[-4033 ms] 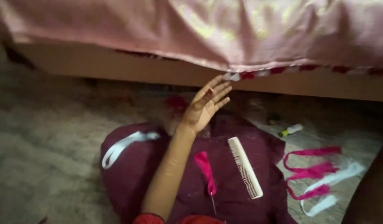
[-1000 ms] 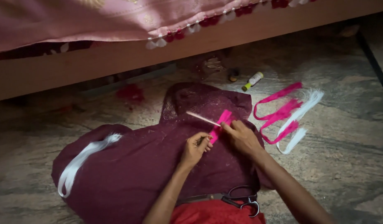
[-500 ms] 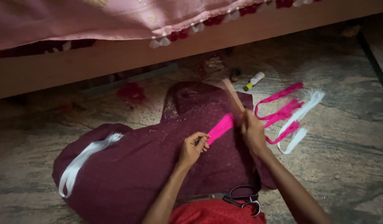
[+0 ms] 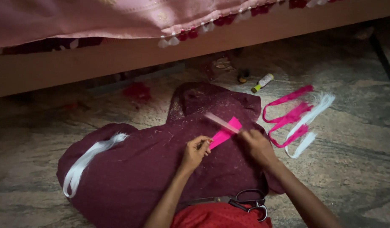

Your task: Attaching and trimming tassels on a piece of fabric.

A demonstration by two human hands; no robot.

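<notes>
The left hand (image 4: 195, 151) pinches the lower end of a pink strip (image 4: 223, 133), fingers closed on it. The right hand (image 4: 256, 145) grips a pale comb (image 4: 220, 121) laid across the strip's upper end, fingers closed around its handle. Both work over a maroon cloth (image 4: 131, 177) on the floor (image 4: 355, 169). Left of the fingers lies a white tuft (image 4: 87, 158); right of them, pink and white strands (image 4: 296, 118). Scissors (image 4: 245, 200) lie below. Beyond, a small white tube with a yellow cap (image 4: 262, 82) rests near the bed frame (image 4: 119, 55).
</notes>
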